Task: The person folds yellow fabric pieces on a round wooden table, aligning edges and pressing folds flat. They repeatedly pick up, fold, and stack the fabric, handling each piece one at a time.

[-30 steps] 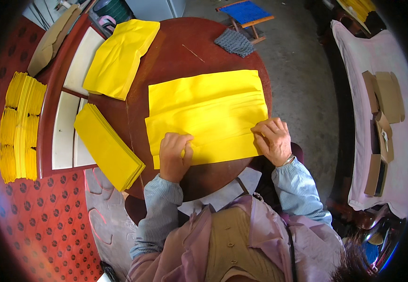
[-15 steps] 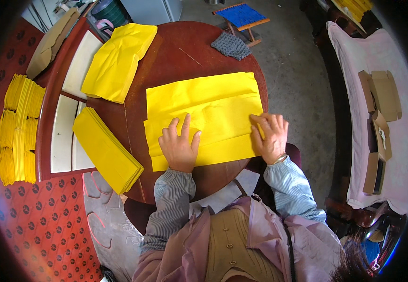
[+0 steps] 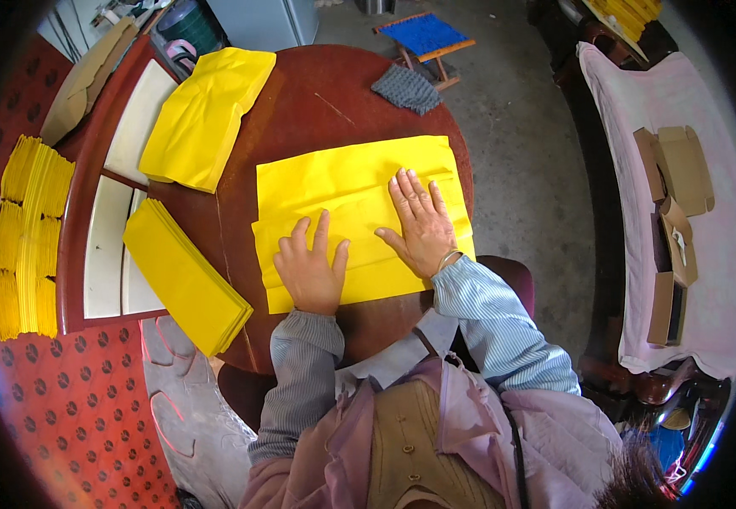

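A yellow sheet (image 3: 304,182), paper or thin cloth, lies in front of me with a fold running across it. On its near left part rests my left hand (image 3: 310,267), fingers spread. My right hand (image 3: 423,222) presses flat on the right side of the sheet, its fingers stretched away from me over the fold. Neither hand grips anything. To the left, a stack of folded yellow pieces (image 3: 183,280) lies slantwise at the table's edge. Beyond it is a wider yellow pile (image 3: 207,119) with a creased top.
The round red-brown table (image 3: 317,102) carries a grey knitted cloth (image 3: 408,90) at its far right edge. A blue folding stool (image 3: 429,36) stands behind it. Bundled yellow stacks (image 3: 27,242) are far left; cardboard boxes (image 3: 684,170) lie on a pink-covered surface at right.
My right hand has moved from the sheet's right edge inward and farther away, and its bent fingers now lie flat. My left hand stays in nearly the same place on the sheet.
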Motion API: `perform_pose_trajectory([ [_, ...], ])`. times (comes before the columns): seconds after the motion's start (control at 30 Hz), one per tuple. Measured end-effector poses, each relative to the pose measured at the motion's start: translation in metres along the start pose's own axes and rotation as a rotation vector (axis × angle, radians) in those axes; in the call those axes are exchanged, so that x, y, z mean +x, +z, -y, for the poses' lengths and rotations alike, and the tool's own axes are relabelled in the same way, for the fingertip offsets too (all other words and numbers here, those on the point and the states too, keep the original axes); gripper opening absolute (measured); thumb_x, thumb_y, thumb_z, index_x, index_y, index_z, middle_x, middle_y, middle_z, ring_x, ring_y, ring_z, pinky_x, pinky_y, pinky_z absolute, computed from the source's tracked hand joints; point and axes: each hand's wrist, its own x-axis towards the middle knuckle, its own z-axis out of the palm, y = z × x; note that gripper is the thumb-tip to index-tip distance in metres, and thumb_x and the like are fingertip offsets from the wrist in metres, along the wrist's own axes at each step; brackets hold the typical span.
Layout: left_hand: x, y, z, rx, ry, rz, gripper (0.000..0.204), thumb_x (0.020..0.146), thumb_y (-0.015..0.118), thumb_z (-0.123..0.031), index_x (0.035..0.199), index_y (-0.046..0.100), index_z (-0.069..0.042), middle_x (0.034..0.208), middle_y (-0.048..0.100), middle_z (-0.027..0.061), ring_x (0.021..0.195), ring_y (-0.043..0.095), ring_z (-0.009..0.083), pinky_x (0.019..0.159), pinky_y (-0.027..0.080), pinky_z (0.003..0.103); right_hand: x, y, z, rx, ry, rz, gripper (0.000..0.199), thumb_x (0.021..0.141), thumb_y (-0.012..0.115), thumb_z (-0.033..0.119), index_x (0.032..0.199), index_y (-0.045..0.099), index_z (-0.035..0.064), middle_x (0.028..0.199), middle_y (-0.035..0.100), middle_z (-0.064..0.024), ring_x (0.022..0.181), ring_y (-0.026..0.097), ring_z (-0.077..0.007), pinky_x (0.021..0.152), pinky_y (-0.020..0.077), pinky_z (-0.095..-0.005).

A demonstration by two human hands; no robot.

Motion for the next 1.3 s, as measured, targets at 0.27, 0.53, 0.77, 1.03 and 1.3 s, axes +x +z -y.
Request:
perform_pose_trajectory([
  [0.27, 0.012, 0.025, -0.04, -0.067, 0.122, 0.081, 0.066, 0.096, 0.071, -0.031, 0.152, 0.051, -0.002, 0.157, 0.05, 0.0197, 0.15, 0.04, 0.0391, 0.124, 0.029, 0.056, 0.004, 0.004, 0.0, -0.05, -0.021, -0.009, 0.086, 0.106, 0.039, 0.065, 0.168, 0.023, 0.008, 0.177, 0.017, -0.0114, 0.164, 0.011, -0.0242, 0.133, 0.0038, -0.0457],
  [0.53, 0.016, 0.018, 0.006, -0.005, 0.002, 0.26, 0.08, 0.106, 0.054, -0.053, 0.162, 0.035, 0.0, 0.171, 0.032, 0.018, 0.161, 0.025, 0.0311, 0.132, 0.015, 0.049, 0.004, -0.001, 0.001, -0.051, -0.013, 0.006, 0.081, 0.108, 0.039, 0.062, 0.168, 0.023, 0.0113, 0.177, 0.018, -0.01, 0.164, 0.013, -0.0245, 0.134, 0.005, -0.0444],
  [0.77, 0.02, 0.006, 0.032, 0.161, -0.135, 0.318, 0.105, 0.098, 0.044, -0.078, 0.167, 0.024, -0.002, 0.173, 0.017, 0.0279, 0.163, 0.01, 0.0404, 0.132, 0.009, 0.051, 0.002, -0.009, -0.004, 0.003, -0.015, 0.0, 0.083, 0.104, 0.049, 0.061, 0.168, 0.024, 0.013, 0.176, 0.019, -0.01, 0.164, 0.014, -0.0242, 0.134, 0.0048, -0.0443],
  [1.03, 0.019, 0.003, 0.035, 0.087, -0.175, 0.23, 0.116, 0.091, 0.053, -0.082, 0.164, 0.026, 0.004, 0.169, 0.017, 0.0375, 0.161, 0.011, 0.049, 0.13, 0.012, 0.054, 0.0, 0.002, -0.027, -0.058, -0.051, -0.104, 0.086, 0.101, 0.058, 0.055, 0.168, 0.026, 0.0122, 0.175, 0.024, -0.0119, 0.163, 0.017, -0.0277, 0.133, 0.0065, -0.0482],
  [1.3, 0.011, 0.018, 0.039, 0.097, -0.149, 0.179, 0.113, 0.092, 0.053, -0.081, 0.164, 0.028, 0.002, 0.169, 0.018, 0.0363, 0.16, 0.012, 0.0482, 0.13, 0.012, 0.055, -0.001, 0.005, -0.027, -0.106, -0.015, -0.065, 0.085, 0.105, 0.042, 0.067, 0.169, 0.024, 0.0146, 0.176, 0.02, -0.0081, 0.164, 0.014, -0.0234, 0.134, 0.0064, -0.0439],
])
